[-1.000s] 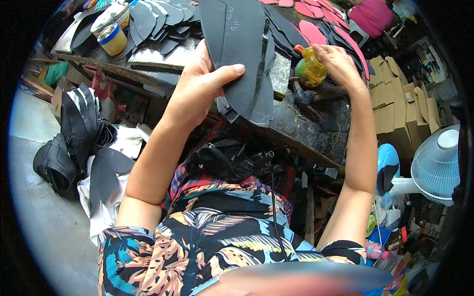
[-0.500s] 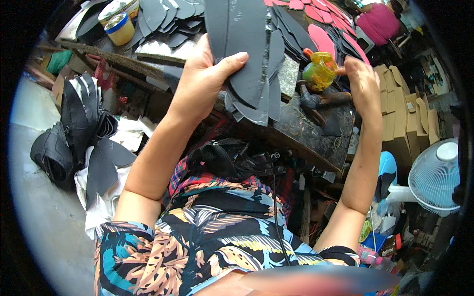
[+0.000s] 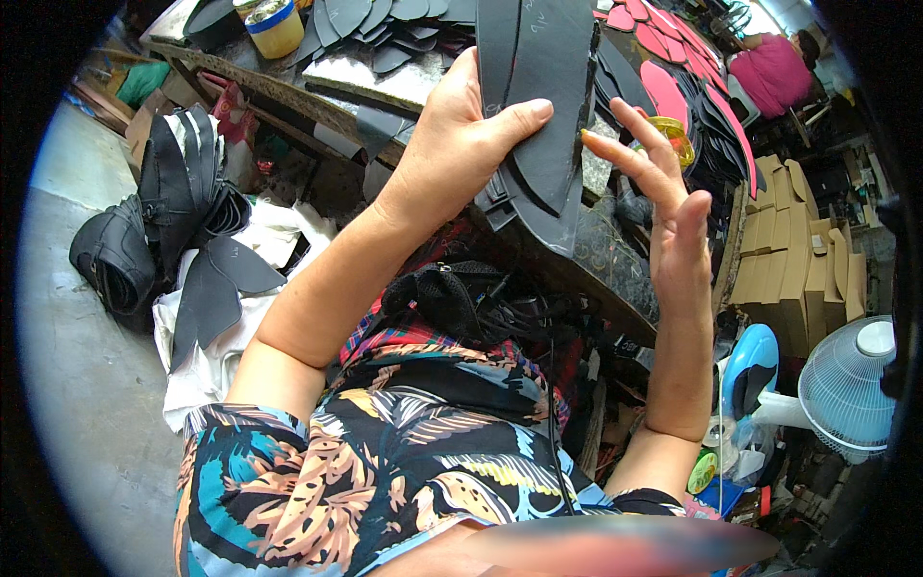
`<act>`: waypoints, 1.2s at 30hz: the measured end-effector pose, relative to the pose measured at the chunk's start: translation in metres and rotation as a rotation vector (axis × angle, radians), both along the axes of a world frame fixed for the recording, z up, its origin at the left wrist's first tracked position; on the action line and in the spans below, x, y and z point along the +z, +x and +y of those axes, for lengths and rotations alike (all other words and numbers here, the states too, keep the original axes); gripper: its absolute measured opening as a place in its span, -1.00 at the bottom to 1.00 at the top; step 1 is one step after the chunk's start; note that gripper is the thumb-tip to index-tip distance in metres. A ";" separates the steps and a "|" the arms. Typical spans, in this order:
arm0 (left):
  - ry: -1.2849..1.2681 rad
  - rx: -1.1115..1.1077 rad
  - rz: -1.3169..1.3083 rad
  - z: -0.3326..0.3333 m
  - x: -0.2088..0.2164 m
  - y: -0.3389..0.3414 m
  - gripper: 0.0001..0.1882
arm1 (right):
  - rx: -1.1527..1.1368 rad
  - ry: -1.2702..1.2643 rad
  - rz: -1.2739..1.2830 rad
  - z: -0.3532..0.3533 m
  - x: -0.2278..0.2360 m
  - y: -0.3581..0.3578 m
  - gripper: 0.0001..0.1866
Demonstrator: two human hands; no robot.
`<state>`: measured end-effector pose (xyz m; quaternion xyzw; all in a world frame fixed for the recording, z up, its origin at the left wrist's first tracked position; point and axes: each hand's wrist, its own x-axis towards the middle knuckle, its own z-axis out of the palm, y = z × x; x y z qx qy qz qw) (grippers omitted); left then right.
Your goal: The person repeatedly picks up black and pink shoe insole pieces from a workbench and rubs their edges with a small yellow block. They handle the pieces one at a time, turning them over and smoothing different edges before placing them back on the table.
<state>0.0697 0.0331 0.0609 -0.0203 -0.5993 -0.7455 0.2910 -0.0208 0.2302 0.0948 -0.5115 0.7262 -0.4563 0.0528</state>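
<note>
One patterned shirt [image 3: 413, 452] fills 6 o'clock nearest the camera, with two bare forearms reaching upward from it. The left hand [image 3: 471, 135], just past 12 o'clock, has its fingers closed on a stack of black sole-shaped pieces [image 3: 538, 87] toward 1 o'clock, one thumb pressed flat on top — at least two layers show, though their full count is hidden. At 2 o'clock the right hand [image 3: 668, 202] is raised with its fingers spread and holding nothing. Its fingers overlap one yellow jar [image 3: 685, 149] just behind; whether they touch it, I cannot tell. Under both is one dark worktop [image 3: 615, 250]. At 9 o'clock, two dark flat pieces [image 3: 207, 308] lie on white cloth [image 3: 183, 380], beside a heap of black items. One white-and-blue fan [image 3: 851, 385] stands between 3 and 4 o'clock. Farther across the table, one blue-rimmed tub [image 3: 272, 31] sits at 11 o'clock, and pink pieces [image 3: 663, 82] spread along 1 o'clock — overlapping too much to count. Folded brown cardboard [image 3: 784, 255] stands stacked at 3 o'clock. Farthest off, at 2 o'clock, is one other person [image 3: 769, 77] in a pink top.
</note>
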 end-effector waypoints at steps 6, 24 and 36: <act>0.042 0.009 0.002 -0.001 -0.003 -0.002 -0.55 | 0.000 0.041 0.210 -0.002 -0.001 0.006 -0.03; -0.118 0.096 0.039 -0.002 -0.013 -0.011 -0.49 | 0.076 -0.224 0.068 0.004 -0.003 0.004 -0.30; -0.136 0.024 -0.011 -0.005 -0.016 -0.014 -0.66 | 0.094 -0.390 -0.623 -0.020 -0.034 0.023 0.05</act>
